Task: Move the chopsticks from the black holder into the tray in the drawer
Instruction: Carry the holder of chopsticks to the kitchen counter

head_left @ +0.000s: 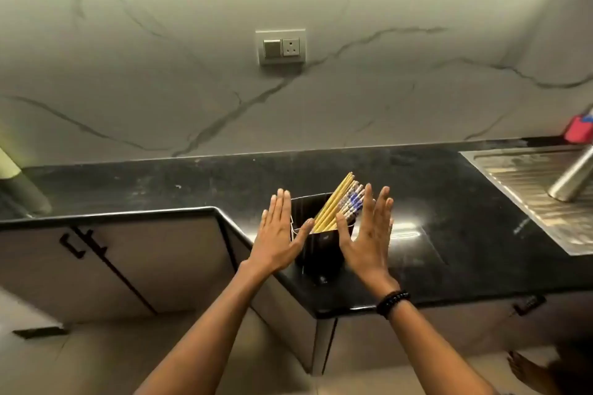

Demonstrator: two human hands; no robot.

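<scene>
Cabinet doors [106,263]: pale fronts with dark handles, under the left run of the counter.
Countertop [449,234]: glossy black stone, L-shaped, its inner corner near the middle of the view.
Left hand [278,232]: flat and spread, fingers straight and together, thumb out toward the holder; it grips nothing and stands just left of the holder's wall, whether touching it I cannot tell.
Black holder [319,250]: square and upright on the countertop near the inner corner, between the two hands.
Chopsticks [340,207]: a bundle standing in the holder and leaning up to the right; plain yellow ones on the left of the bundle, blue-and-white patterned ones on the right.
Right hand [369,234]: likewise flat and unclenched, fingers extended, thumb toward the holder, holding nothing; just right of the holder, with a dark beaded bracelet [393,302] at the wrist.
Wall socket [281,47]: switch and outlet plate on the veined marble backsplash [160,74].
Steel drainboard [539,196]: ridged, at the far right of the counter.
Red object [577,130]: at the right edge against the wall, too cut off to name.
</scene>
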